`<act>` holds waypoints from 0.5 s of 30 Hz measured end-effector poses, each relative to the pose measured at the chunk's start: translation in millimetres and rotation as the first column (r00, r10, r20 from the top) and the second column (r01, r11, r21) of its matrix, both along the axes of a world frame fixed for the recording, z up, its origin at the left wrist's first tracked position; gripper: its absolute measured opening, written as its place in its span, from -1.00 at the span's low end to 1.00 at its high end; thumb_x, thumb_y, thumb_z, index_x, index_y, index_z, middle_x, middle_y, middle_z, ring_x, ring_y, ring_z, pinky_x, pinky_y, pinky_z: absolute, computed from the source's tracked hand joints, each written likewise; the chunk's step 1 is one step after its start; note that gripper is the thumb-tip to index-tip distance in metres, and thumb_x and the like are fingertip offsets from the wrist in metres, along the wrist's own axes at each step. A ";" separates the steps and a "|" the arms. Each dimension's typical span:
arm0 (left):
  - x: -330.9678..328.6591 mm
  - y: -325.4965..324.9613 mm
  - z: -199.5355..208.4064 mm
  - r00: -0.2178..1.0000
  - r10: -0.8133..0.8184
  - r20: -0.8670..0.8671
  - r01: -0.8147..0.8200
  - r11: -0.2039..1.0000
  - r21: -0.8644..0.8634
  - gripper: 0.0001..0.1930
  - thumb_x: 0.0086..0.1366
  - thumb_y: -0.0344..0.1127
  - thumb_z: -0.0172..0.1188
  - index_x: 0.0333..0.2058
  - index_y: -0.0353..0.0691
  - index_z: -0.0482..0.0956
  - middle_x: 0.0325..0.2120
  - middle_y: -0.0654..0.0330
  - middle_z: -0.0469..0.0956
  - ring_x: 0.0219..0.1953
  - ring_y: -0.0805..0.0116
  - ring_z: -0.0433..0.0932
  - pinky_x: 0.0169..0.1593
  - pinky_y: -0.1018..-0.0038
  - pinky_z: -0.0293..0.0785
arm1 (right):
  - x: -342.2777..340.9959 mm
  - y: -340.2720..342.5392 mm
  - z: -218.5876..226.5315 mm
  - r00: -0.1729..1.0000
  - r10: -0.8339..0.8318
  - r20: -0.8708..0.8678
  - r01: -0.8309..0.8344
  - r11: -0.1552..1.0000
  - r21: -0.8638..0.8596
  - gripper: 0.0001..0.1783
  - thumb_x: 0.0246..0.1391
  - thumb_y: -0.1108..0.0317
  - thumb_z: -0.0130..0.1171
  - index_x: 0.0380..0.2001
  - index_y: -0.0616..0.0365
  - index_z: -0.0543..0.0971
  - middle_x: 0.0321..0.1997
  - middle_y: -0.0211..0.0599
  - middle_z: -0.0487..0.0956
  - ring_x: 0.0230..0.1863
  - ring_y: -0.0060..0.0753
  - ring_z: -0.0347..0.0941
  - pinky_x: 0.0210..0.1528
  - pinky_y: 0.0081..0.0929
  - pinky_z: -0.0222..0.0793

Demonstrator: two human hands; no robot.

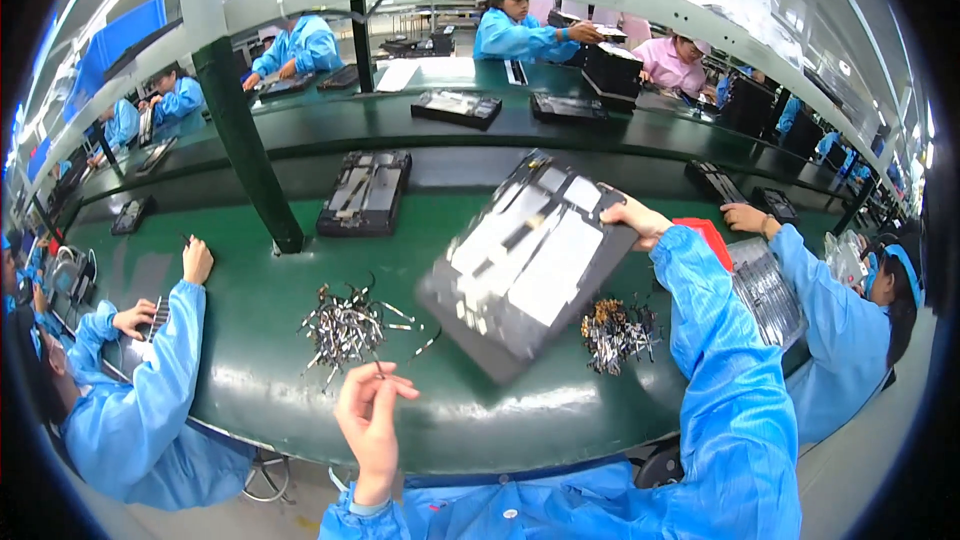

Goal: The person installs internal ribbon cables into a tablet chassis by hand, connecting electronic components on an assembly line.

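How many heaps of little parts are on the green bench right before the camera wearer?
2: one mostly black-and-silver heap left of the black rectangular tray, one black, silver and gold-toned heap to its right. The tray may hide more.

An electronics factory, judging by blue-smocked workers [515, 37] along green benches [240, 360] with small parts [345, 330] piled up.

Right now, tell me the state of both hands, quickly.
Left hand: closed, apparently pinching a thin dark strip.
Right hand: closed, holding the black tray by its edge.
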State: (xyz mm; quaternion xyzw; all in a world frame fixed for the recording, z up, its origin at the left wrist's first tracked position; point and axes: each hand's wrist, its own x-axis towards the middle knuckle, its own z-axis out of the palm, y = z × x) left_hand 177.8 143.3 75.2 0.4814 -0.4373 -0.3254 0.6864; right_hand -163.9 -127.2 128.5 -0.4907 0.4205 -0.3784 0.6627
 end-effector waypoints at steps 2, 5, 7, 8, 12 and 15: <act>3.6 5.2 -9.0 1.000 -0.007 -0.028 0.006 1.000 -0.009 -0.83 0.31 -0.50 0.04 -0.13 -0.35 0.49 -0.41 0.07 0.62 -0.40 0.40 0.59 -0.15 0.49 0.46 | -0.7 18.1 -7.9 0.956 0.176 -0.235 -0.175 0.984 0.024 -0.07 -0.08 0.59 0.24 0.38 0.04 0.10 -0.07 -0.28 0.54 -0.12 -0.49 0.51 0.01 -0.41 0.49; -4.6 17.2 -23.3 0.985 -0.118 -0.129 0.125 0.991 0.046 -0.81 0.29 -0.51 0.05 -0.14 -0.39 0.48 -0.37 0.05 0.61 -0.31 0.37 0.61 -0.04 0.43 0.44 | 2.8 29.5 -42.3 0.861 0.445 -0.246 -0.436 0.895 0.095 -0.04 -0.14 0.64 0.28 0.36 0.08 0.13 0.05 -0.23 0.51 -0.07 -0.49 0.49 0.02 -0.46 0.48; -13.6 25.1 -38.6 0.979 -0.142 -0.147 0.153 0.986 0.070 -0.82 0.29 -0.51 0.04 -0.14 -0.40 0.48 -0.39 0.05 0.61 -0.31 0.37 0.61 -0.03 0.44 0.44 | 15.8 30.2 -52.4 0.792 0.545 -0.274 -0.530 0.837 0.134 -0.03 -0.19 0.66 0.31 0.35 0.09 0.16 0.10 -0.24 0.49 -0.01 -0.48 0.48 0.05 -0.43 0.47; -19.4 28.0 -43.5 0.972 -0.171 -0.159 0.185 0.979 0.084 -0.82 0.29 -0.52 0.04 -0.15 -0.41 0.48 -0.40 0.05 0.62 -0.31 0.37 0.61 -0.03 0.44 0.44 | 19.3 30.1 -53.7 0.766 0.594 -0.245 -0.550 0.804 0.227 -0.07 -0.15 0.64 0.32 0.33 0.11 0.17 0.13 -0.23 0.47 0.02 -0.47 0.46 0.09 -0.44 0.44; -30.5 11.3 -48.5 0.970 -0.217 -0.108 0.231 0.961 0.150 -0.84 0.32 -0.49 0.04 -0.16 -0.37 0.49 -0.50 0.13 0.62 -0.32 0.44 0.59 -0.06 0.51 0.43 | 27.1 23.5 -60.9 0.691 0.701 -0.178 -0.652 0.710 0.265 -0.18 -0.03 0.60 0.31 0.30 0.19 0.20 0.18 -0.20 0.44 0.11 -0.45 0.42 0.17 -0.45 0.38; -30.5 -22.4 -46.3 0.961 -0.260 -0.091 0.271 0.954 0.130 -0.85 0.33 -0.46 0.04 -0.17 -0.34 0.51 -0.51 0.19 0.63 -0.34 0.52 0.57 -0.15 0.58 0.40 | 36.4 27.0 -70.6 0.729 0.586 -0.353 -0.588 0.801 0.115 -0.25 0.10 0.48 0.25 0.32 0.22 0.19 0.22 -0.16 0.41 0.21 -0.38 0.34 0.28 -0.39 0.26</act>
